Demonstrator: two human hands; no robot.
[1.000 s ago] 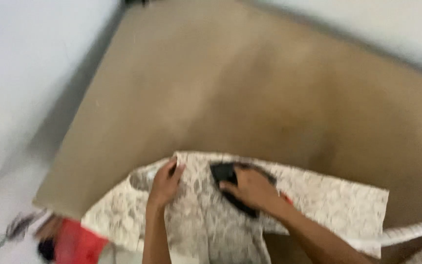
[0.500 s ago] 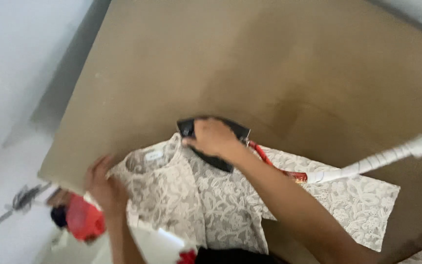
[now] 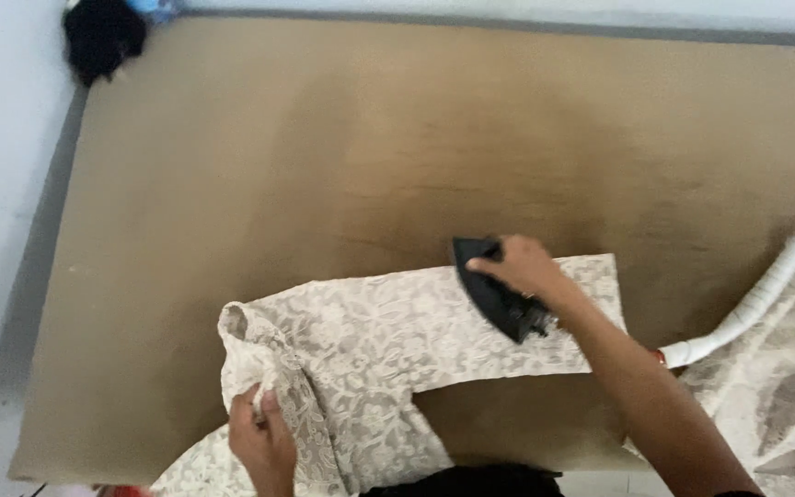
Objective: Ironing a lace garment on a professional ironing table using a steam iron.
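A cream lace-patterned garment [image 3: 388, 340] lies spread on a tan padded table [image 3: 324, 156], one sleeve stretched out to the right. My right hand [image 3: 519, 267] grips a black iron [image 3: 494, 293] that rests on that sleeve near its cuff end. My left hand [image 3: 261, 440] pinches the garment's fabric near the collar at the table's front edge. A white wrapped cord [image 3: 756, 304] runs from the iron off to the right.
More of the same cream lace cloth [image 3: 784, 387] is heaped at the right edge. A black bundle [image 3: 101, 37] sits at the table's far left corner. A pale wall or floor [image 3: 2, 184] borders the table on the left.
The iron has moved right, from the collar area onto the outstretched sleeve. My left hand has shifted from the left front edge to grip the fabric by the collar. The view has tilted.
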